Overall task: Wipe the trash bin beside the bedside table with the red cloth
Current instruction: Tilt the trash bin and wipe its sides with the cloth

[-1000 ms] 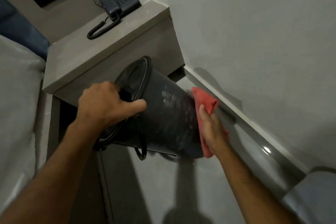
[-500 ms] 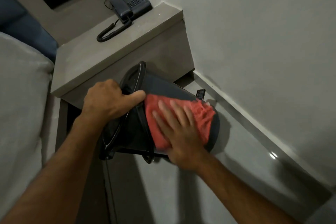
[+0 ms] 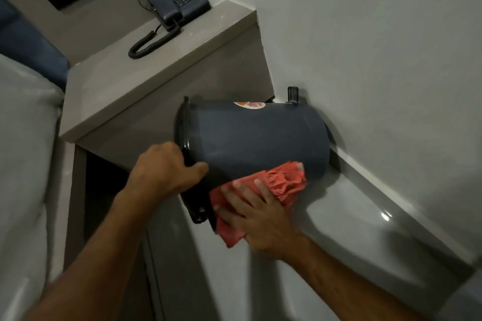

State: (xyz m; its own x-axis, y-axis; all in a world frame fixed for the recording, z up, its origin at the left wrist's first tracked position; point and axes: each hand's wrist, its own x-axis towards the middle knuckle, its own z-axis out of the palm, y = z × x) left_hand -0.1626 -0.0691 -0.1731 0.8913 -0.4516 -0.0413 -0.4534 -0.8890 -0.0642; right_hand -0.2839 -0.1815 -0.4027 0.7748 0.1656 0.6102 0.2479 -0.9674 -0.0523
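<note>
smooth plastic bin [image 3: 255, 135], crumpled red cloth [image 3: 284, 182]

Red cloth [image 3: 280, 185] (right hand [image 3: 257, 219]) on bin [image 3: 257, 138]

Single head view, looking steeply down, close on corner

Trash bin [image 3: 255, 135] now rolled sideways, red cloth [image 3: 276, 185] and right hand [image 3: 258, 219] lower on it.
</note>
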